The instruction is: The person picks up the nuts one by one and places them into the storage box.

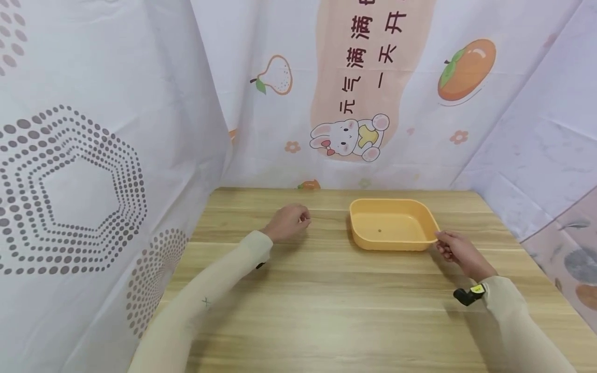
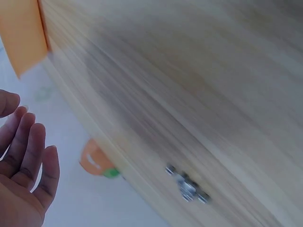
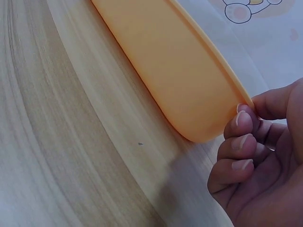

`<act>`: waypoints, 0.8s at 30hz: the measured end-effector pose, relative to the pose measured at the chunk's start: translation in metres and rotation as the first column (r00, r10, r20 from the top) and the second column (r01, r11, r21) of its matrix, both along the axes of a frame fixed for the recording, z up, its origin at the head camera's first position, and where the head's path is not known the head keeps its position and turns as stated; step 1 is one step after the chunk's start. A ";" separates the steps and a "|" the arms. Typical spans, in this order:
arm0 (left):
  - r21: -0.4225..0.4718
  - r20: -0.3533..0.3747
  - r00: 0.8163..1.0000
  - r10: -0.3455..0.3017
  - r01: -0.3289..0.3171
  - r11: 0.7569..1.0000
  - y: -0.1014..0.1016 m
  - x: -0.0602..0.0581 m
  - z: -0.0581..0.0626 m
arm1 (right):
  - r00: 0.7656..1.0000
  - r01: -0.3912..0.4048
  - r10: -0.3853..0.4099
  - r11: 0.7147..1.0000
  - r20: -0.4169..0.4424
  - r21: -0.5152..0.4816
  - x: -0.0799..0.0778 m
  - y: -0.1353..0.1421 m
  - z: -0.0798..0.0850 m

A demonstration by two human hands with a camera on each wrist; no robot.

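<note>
A yellow-orange plastic basin (image 1: 394,228) with rounded corners stands on the wooden table. My right hand (image 1: 459,254) pinches the rim at its near right corner. In the right wrist view, the thumb and forefinger of that hand (image 3: 265,146) meet at the lip of the basin (image 3: 175,75), the other fingers curled below. To the left of the basin, my left hand (image 1: 289,221) hovers over the table, fingers loosely bent and holding nothing. A small shiny metal piece with several rounded ends (image 2: 187,184) lies on the table in the left wrist view; the head view does not show it.
The wooden table (image 1: 308,311) reaches back to a printed white cloth (image 1: 280,119) hanging behind it. More cloth hangs at the left (image 1: 93,186) and at the right (image 1: 550,140), close to the table's sides.
</note>
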State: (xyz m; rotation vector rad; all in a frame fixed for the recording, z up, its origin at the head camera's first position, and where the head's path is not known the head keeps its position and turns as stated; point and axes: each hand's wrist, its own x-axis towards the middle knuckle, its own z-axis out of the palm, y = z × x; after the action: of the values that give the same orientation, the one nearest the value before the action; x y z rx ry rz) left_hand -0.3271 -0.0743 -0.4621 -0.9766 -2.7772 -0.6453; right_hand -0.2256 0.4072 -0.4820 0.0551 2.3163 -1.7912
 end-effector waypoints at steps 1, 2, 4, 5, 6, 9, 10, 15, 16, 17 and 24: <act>0.003 0.006 1.000 0.011 -0.011 1.000 -0.005 0.000 0.000 | 1.000 0.002 -0.002 1.000 0.001 -0.006 0.000 0.000 0.000; -0.002 0.006 1.000 0.022 -0.022 1.000 -0.010 -0.001 0.000 | 1.000 0.002 -0.002 1.000 0.003 -0.009 -0.001 0.001 -0.001; -0.014 0.014 0.999 0.040 -0.039 0.999 -0.021 -0.002 -0.001 | 1.000 0.000 0.000 1.000 0.007 -0.010 -0.001 0.001 -0.001; -0.015 0.019 0.999 0.047 -0.047 0.999 -0.026 -0.002 -0.001 | 1.000 0.001 -0.001 1.000 0.010 -0.011 -0.001 0.001 -0.001; -0.014 0.023 0.998 0.053 -0.053 0.998 -0.032 -0.002 -0.002 | 1.000 0.001 -0.001 1.000 0.014 -0.012 -0.001 0.001 -0.001; -0.022 0.023 0.997 0.073 -0.073 0.997 -0.047 -0.001 -0.003 | 1.000 -0.008 0.008 1.000 0.019 -0.016 -0.001 0.000 0.003; -0.022 0.024 0.996 0.081 -0.081 0.996 -0.051 0.000 -0.003 | 1.000 -0.008 0.009 1.000 0.019 -0.021 0.000 -0.002 0.005; -0.034 0.012 0.994 0.109 -0.108 0.994 -0.072 -0.001 -0.004 | 1.000 -0.014 0.015 0.999 0.024 -0.029 0.005 -0.008 0.016; -0.040 0.008 0.994 0.113 -0.112 0.993 -0.077 -0.001 -0.005 | 1.000 -0.014 0.015 0.999 0.026 -0.029 0.005 -0.009 0.017; -0.046 0.002 0.993 0.117 -0.116 0.992 -0.081 -0.002 -0.006 | 1.000 -0.014 0.015 0.999 0.027 -0.030 0.005 -0.009 0.017; -0.079 0.027 0.988 0.155 -0.153 0.985 -0.102 -0.003 -0.013 | 0.999 -0.007 0.009 0.999 0.030 -0.047 -0.002 0.001 0.003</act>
State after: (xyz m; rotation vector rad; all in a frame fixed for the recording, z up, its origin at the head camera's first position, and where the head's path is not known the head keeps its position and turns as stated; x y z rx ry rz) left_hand -0.3301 -0.1764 -0.4753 -0.7601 -2.8894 -0.5418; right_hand -0.2272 0.4082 -0.4794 0.0652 2.2492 -1.8271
